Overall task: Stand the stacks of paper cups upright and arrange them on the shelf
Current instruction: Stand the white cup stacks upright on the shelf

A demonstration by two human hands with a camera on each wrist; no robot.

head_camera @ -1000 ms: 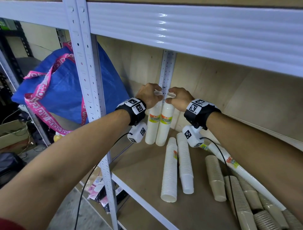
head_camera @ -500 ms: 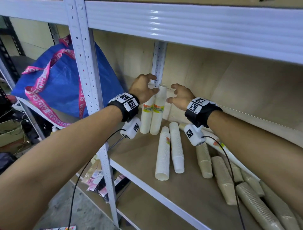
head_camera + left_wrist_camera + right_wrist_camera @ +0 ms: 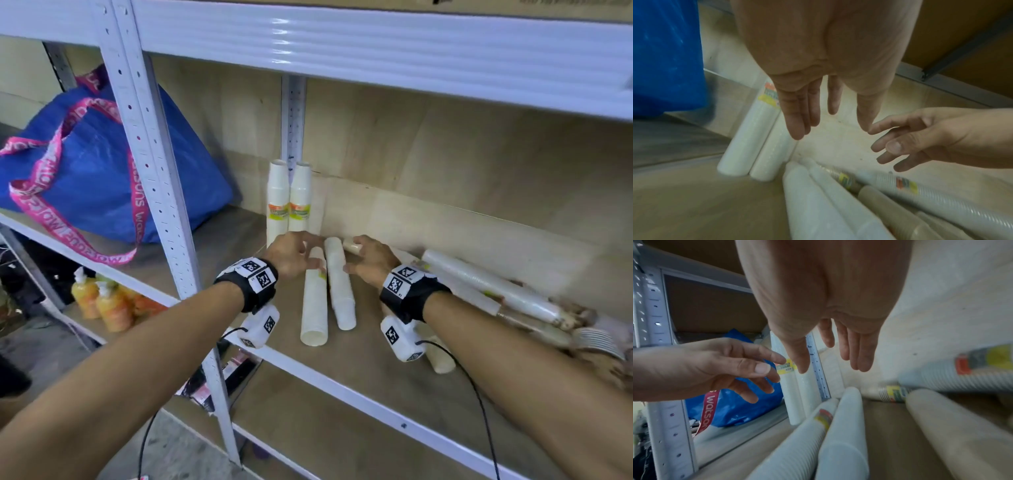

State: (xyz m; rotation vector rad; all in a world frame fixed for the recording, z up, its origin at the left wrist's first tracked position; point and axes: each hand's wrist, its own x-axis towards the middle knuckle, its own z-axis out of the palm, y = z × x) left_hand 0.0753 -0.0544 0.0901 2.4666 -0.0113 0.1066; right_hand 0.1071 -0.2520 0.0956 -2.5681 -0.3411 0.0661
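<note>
Left hand point(image 3: 293, 255) and right hand point(image 3: 371, 262), fingers spread and empty, hover over two lying white cup stacks point(image 3: 337, 291) near the shelf point(image 3: 342, 370) back-left corner.

Both forearms reach forward side by side, each with a black band at the wrist. The left hand point(image 3: 294, 255) and the right hand point(image 3: 371, 262) are near each other, palms down, fingers spread and relaxed, holding nothing.
</note>
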